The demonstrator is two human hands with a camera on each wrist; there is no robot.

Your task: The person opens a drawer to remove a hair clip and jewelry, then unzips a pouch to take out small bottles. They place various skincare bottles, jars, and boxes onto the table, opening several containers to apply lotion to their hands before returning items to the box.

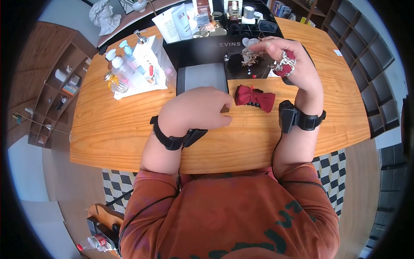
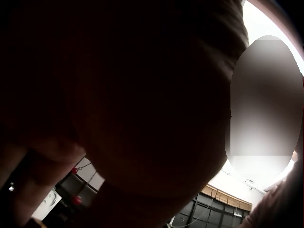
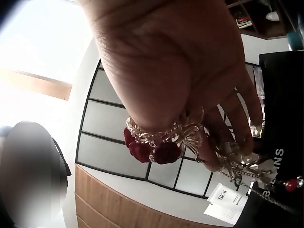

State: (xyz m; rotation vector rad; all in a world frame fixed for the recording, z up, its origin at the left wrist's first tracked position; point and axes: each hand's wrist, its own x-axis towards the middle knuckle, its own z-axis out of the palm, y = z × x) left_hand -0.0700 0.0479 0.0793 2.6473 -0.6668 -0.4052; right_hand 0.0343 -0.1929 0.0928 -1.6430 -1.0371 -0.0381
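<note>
Jewellery (image 1: 283, 64) with red stones hangs pinched in the raised right hand (image 1: 286, 60), clear of the surface (image 1: 129, 129), while the left hand (image 1: 194, 110) rests loosely curled beside the red bow (image 1: 254, 97).

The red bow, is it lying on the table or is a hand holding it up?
Lying on the table. The red bow rests flat on the wood, beside the left hand.

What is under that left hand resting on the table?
The left hand lies knuckles up on the wooden table, fingertips beside the red bow. Anything beneath its palm is covered, and the left wrist view is too dark to tell.
</note>
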